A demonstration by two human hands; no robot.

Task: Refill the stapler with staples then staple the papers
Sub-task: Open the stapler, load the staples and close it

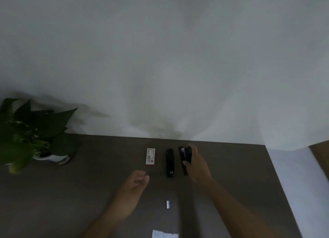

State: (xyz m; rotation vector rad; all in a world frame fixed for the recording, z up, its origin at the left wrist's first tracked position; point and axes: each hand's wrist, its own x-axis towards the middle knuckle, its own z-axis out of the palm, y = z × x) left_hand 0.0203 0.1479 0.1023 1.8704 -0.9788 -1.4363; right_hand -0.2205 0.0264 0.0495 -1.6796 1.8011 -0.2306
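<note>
White paper sheets (165, 234) poke in at the bottom edge of the dark grey table (71, 193), a small silver staple strip (167, 204) just above. Mid-frame, the left hand (132, 188) hovers, grip loosely open (holding nothing). Right hand (196, 163) grips one black stapler (184, 157); a second black stapler (170, 163) lies beside a red-and-white staple box (150, 157).

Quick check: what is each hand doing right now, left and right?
Left hand: open, holding nothing, hovering over the desk.
Right hand: closed around a black stapler.
</note>
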